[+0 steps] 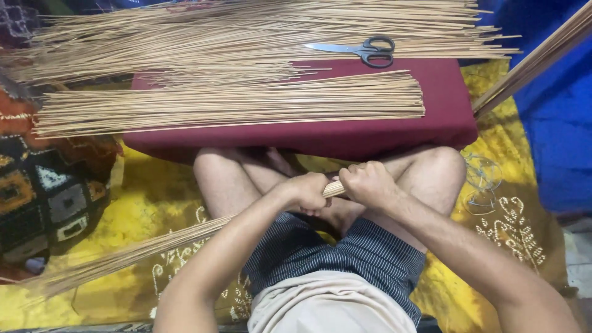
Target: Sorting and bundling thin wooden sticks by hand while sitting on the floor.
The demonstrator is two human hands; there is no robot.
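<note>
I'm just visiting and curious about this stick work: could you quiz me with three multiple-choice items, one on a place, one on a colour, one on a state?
1. Where do the scissors lie?
A. on the loose sticks at the far side
B. on the yellow cloth
C. in the lap

2. What colour is the cushion under the sticks?
A. green
B. dark red
C. white

3. How are the left hand and right hand?
A. both open
B. one on the scissors
C. both closed on the stick bundle

Answers: 1 A, they rest on the far stick pile; 2 B, maroon fabric shows; 3 C, both fists wrap the bundle's end.
</note>
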